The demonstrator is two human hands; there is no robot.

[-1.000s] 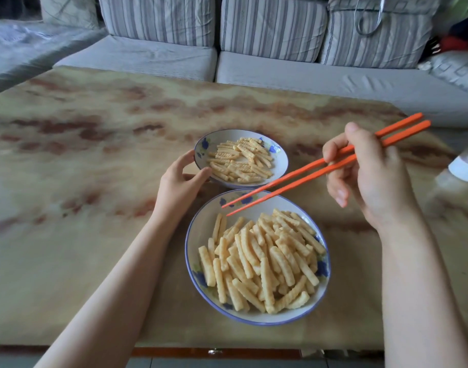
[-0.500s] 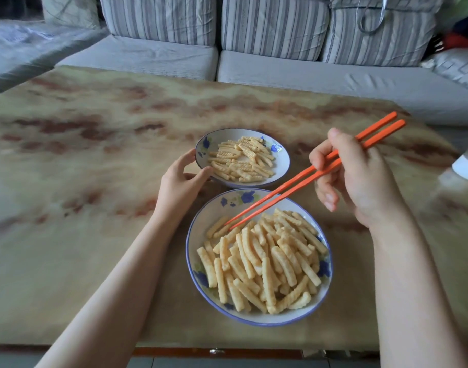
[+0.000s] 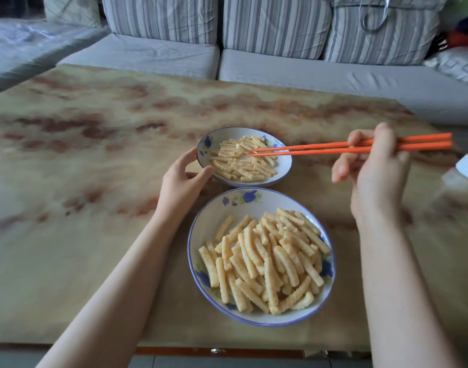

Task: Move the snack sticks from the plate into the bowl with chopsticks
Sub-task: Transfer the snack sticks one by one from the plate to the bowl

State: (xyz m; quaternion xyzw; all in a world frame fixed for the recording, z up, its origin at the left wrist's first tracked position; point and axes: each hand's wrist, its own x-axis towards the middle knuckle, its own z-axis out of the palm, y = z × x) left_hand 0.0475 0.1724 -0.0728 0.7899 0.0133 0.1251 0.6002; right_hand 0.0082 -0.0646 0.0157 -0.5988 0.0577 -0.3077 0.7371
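Orange chopsticks [image 3: 320,151], right hand [image 3: 379,171] — over bowl [image 3: 282,166]

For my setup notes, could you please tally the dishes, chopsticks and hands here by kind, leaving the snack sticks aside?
White, blue-flowered ceramic dishes: 2 (small bowl, large plate)
Orange chopsticks: 2
Hands: 2 (left hand, right hand)
Total: 6

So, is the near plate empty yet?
Not empty: the plate holds a dense pile of snack sticks; only its far-left part is bare.
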